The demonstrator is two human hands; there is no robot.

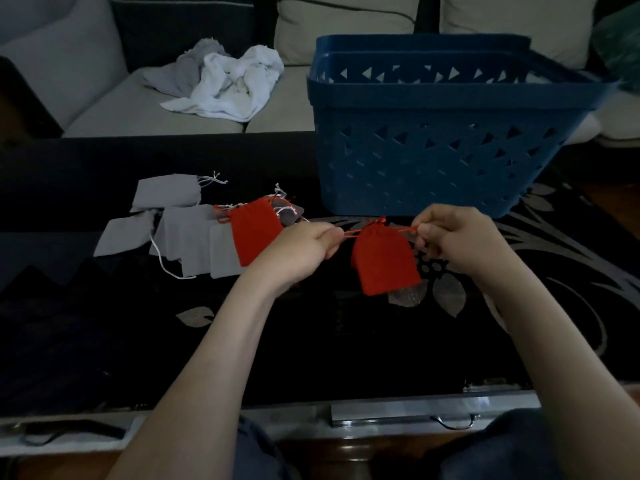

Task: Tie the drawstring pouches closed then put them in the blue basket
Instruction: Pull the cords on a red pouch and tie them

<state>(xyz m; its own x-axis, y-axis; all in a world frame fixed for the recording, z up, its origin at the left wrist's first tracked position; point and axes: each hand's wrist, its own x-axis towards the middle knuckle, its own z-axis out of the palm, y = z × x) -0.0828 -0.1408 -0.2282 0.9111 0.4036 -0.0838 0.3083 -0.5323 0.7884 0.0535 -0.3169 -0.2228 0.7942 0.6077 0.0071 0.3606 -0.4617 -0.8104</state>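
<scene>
A red drawstring pouch (384, 259) hangs between my hands above the dark table, its mouth gathered at the top. My left hand (304, 249) pinches its left string and my right hand (453, 239) pinches its right string, both strings pulled taut sideways. A second red pouch (251, 230) lies on the table just left of my left hand, partly over several grey pouches (194, 237) with white strings. The blue basket (433, 140) stands behind my hands at the right.
A heap of white and grey cloth (225, 84) lies on the sofa behind the table. The table top (346, 341) is black with silver leaf patterns. A metal edge with a handle (415, 414) runs along the near side.
</scene>
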